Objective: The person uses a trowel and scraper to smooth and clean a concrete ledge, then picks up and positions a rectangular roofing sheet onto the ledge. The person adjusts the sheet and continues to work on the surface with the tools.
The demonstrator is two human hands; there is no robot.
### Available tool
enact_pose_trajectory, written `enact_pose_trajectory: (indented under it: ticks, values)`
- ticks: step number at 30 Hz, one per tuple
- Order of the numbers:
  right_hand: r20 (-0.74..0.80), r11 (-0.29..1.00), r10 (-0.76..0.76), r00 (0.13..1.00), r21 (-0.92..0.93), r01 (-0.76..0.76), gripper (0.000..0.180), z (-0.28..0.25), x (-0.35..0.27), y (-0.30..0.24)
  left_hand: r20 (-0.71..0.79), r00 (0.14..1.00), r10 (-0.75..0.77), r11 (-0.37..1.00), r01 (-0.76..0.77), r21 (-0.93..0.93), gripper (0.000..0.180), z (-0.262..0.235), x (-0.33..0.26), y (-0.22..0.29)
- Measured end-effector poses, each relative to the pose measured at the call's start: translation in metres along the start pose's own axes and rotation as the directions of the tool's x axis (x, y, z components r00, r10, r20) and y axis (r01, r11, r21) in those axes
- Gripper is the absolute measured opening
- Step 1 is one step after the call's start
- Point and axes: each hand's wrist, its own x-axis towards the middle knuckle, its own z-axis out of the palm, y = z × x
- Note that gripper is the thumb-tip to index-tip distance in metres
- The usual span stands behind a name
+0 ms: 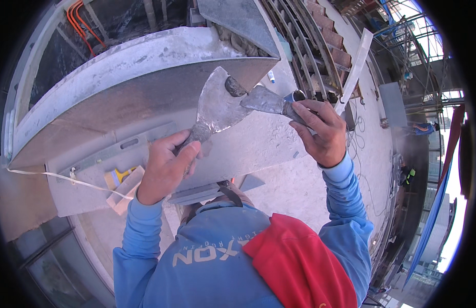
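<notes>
My left hand (pixel 166 163) grips the handle of a wide putty knife (pixel 217 108), its broad, smeared blade pointing away from me. A dab of grey mortar (pixel 235 87) clings near the right edge of that blade. My right hand (pixel 321 131) is closed around the handle of a narrower putty knife (pixel 263 101). The narrow blade points left, and its tip meets or overlaps the wide blade beside the dab. Just beyond both tools runs a long grey stone panel (pixel 130 97), set against a pale ledge (pixel 161 49) with rough mortar (pixel 238 43) at its right end.
A yellow-handled brush (pixel 120 176) and a pale block (pixel 126 190) lie at lower left, near a white strap (pixel 48 174). Orange conduits (pixel 84 25) rise behind the ledge. Stacked tiles (pixel 330 41), a long white bar (pixel 356 72) and cables (pixel 357 136) are at right; a person (pixel 425 128) stands farther off.
</notes>
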Motion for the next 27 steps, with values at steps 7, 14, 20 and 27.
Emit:
enact_pose_trajectory:
  ticks: [7, 14, 20, 27]
  values:
    - [-0.081, 0.998, 0.035, 0.996, 0.050, -0.031, 0.046, 0.008, 0.006, -0.007, -0.043, 0.994, 0.097, 0.993, -0.094, 0.065, 0.022, 0.001, -0.005, 0.004]
    - [-0.140, 0.994, 0.079, 0.987, 0.081, -0.068, 0.046, 0.020, 0.012, -0.013, -0.088, 0.975, 0.206, 0.954, -0.180, 0.241, 0.031, 0.008, -0.007, 0.011]
    - [-0.236, 0.991, 0.134, 0.963, 0.059, -0.123, 0.040, 0.002, 0.026, 0.000, 0.016, 0.914, 0.406, 0.746, -0.341, 0.572, 0.035, -0.010, -0.005, -0.016]
    - [0.182, 0.979, 0.199, 0.963, -0.074, -0.188, 0.026, -0.054, 0.094, 0.068, -0.323, 0.356, 0.877, 0.416, -0.225, 0.881, 0.040, -0.154, 0.111, -0.007]
